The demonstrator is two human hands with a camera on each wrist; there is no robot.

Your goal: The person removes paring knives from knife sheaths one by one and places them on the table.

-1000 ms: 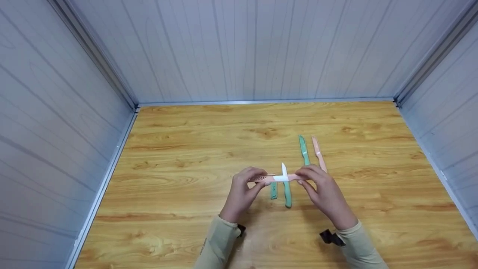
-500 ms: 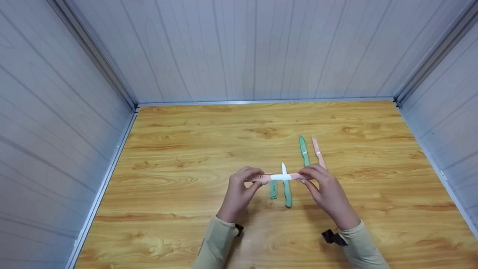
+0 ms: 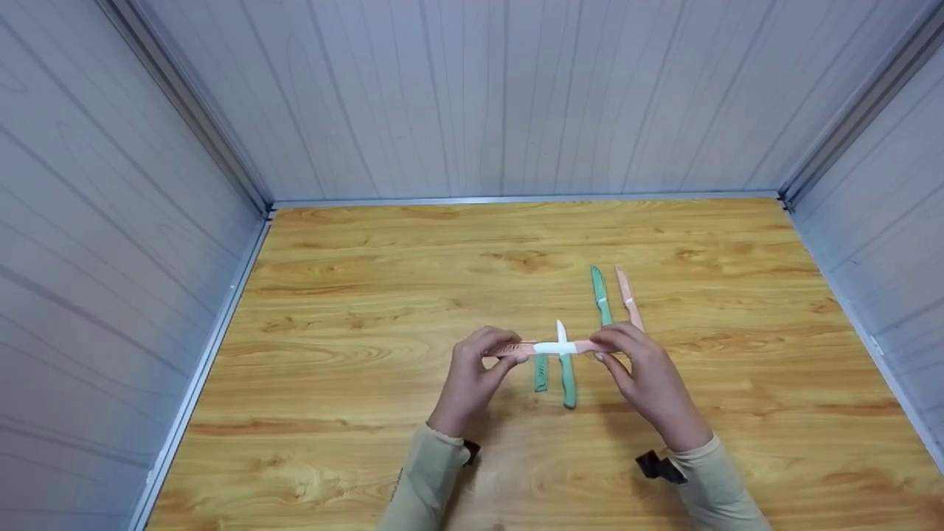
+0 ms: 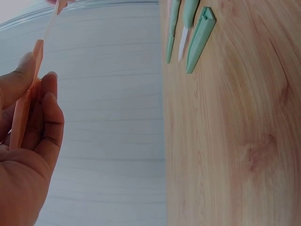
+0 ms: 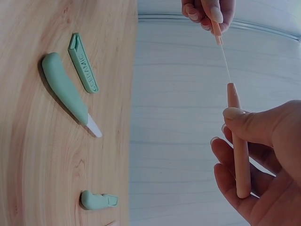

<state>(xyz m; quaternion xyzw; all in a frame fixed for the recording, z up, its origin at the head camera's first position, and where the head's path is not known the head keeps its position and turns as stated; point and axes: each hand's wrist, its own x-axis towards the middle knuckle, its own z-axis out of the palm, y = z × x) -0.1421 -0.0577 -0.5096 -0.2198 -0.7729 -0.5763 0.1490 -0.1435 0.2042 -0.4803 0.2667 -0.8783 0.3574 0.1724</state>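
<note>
My right hand [image 3: 645, 376] pinches the handle [image 5: 241, 165] of a pink paring knife, thumb against fingers. On the other side, the left hand [image 3: 470, 376] grips its pink blade sheath [image 3: 509, 349] between thumb and fingers. A stretch of white blade [image 3: 553, 348] shows between sheath and handle, the tip hidden in the sheath. Both are held up level over the table. Beneath them lies a green knife [image 3: 568, 383] with its white blade bare, pointing away from me. Its green sheath [image 5: 83, 66], lettered "CERAMIC", lies just left of that knife.
Beyond the right hand, a sheathed green knife [image 3: 599, 289] and a sheathed pink knife [image 3: 625, 289] lie side by side on the wooden table [image 3: 354, 413]. Pale panel walls [image 3: 472, 96] enclose the table at the back and both sides.
Both hands have drawn slightly apart, mostly in the first half second, the left shifting left. A longer stretch of white blade shows between pink sheath and handle. The knives on the table have not moved.
</note>
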